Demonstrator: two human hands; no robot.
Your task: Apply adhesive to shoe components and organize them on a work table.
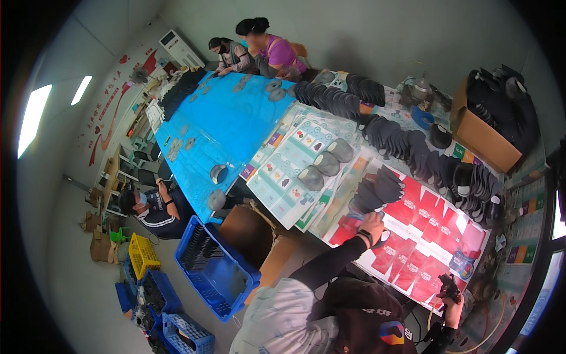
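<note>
Fingers of the left hand [371,225] are clasping a dark grey, curved, rounded piece [382,239] over the red-and-white printed table covering [439,222]; the right hand [453,311] is gripping a black, spray-gun-shaped tool [450,289] by the covering's near-right corner.

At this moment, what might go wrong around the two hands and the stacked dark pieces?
The left hand is right beside the fanned dark pile, so a careless brush might scatter it. The right hand holds a black tool near the red sheet's corner; a loose grip could drop it. The cardboard box is heaped above its rim, so its load may slide out.
</note>
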